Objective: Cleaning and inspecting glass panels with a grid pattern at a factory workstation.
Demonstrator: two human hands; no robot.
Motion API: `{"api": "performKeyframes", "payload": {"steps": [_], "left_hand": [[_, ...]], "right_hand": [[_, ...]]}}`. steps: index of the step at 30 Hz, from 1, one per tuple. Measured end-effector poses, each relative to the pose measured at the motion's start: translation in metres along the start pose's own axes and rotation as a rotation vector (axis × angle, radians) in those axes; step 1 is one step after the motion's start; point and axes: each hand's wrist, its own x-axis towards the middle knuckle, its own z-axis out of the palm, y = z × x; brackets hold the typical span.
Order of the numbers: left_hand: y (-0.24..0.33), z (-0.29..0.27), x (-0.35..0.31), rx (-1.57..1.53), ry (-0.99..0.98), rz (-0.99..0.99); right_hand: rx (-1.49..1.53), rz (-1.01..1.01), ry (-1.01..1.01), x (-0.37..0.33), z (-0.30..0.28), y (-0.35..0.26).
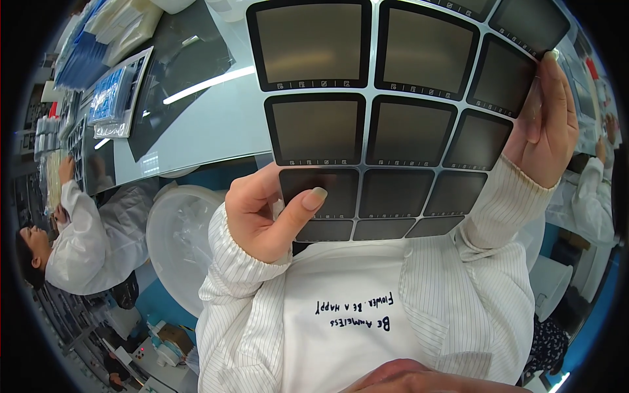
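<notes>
A large sheet of dark rectangular panels [409, 131] is raised, tilted, in front of my chest. Each panel has a black border and a row of small marks along one edge, with pale strips between panels. My left hand [265, 213] grips the sheet's lower left corner, thumb lying over a panel on the front and fingers hidden behind. At the upper right edge my right hand [547, 124] holds the sheet, fingertips at its rim. The sheet's top runs out of view.
Under and left of the sheet is a glass-topped table [209, 131]. On it lie a blue packet [110, 98] and stacked sheets [121, 26]. A white round tub [180, 242] stands below the table edge. People in white coats work at the left [92, 242] and right [583, 203].
</notes>
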Motion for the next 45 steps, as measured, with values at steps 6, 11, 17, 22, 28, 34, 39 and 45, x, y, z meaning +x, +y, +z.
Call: {"api": "performKeyframes", "payload": {"steps": [6, 11, 17, 22, 28, 34, 39, 45], "left_hand": [[0.002, 0.005, -0.006, -0.022, 0.011, -0.038], [0.003, 0.006, -0.007, -0.010, 0.027, -0.050], [0.002, 0.003, -0.002, 0.000, 0.109, -0.009], [0.004, 0.000, -0.005, -0.026, 0.177, -0.003], [0.004, -0.003, -0.006, -0.016, 0.249, 0.004], [-0.004, -0.013, -0.008, -0.010, 0.257, 0.078], [-0.010, -0.014, -0.010, -0.034, 0.272, 0.117], [-0.005, -0.012, -0.010, -0.075, 0.261, 0.074]], "right_hand": [[0.055, 0.010, -0.088, 0.001, -0.012, -0.002], [0.040, -0.012, -0.060, 0.004, -0.007, -0.006], [0.181, 0.009, -0.090, 0.012, -0.003, 0.004], [0.229, -0.014, -0.188, 0.009, 0.012, 0.001], [0.152, 0.162, -0.134, -0.003, 0.036, -0.023], [0.197, 0.171, 0.048, -0.005, 0.064, -0.027], [0.254, 0.158, -0.061, 0.013, 0.067, -0.026], [0.287, 0.078, -0.080, 0.034, 0.076, -0.034]]}}
